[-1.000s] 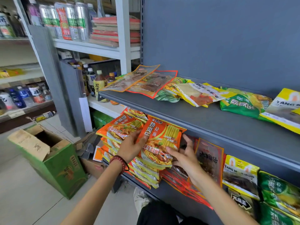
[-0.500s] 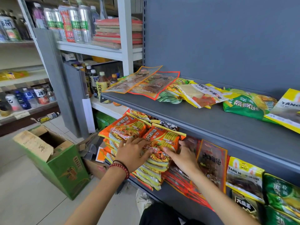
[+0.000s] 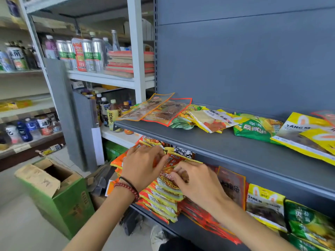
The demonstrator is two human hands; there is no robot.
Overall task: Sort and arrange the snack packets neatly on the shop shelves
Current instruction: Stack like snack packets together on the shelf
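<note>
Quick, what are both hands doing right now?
Left hand: open, flat on the top orange packet.
Right hand: fingers curled, pinching that same packet.

Your left hand [image 3: 143, 165] and right hand [image 3: 197, 182] rest side by side on the stack of snack packets [image 3: 163, 196] on the lower shelf [image 3: 195, 230]. Loose packets [image 3: 213, 120] lie along the upper shelf [image 3: 226, 147]. The cardboard box [image 3: 59, 200] stands on the floor, left.

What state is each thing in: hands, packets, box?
Left hand: flat, pressing orange packet stack.
Right hand: fingers curled on that stack's top packet.
Orange packet stack: piled flat, edges staggered.
Cardboard box: open, flaps loose.
Upper-shelf packets: lying loose, overlapping.
</note>
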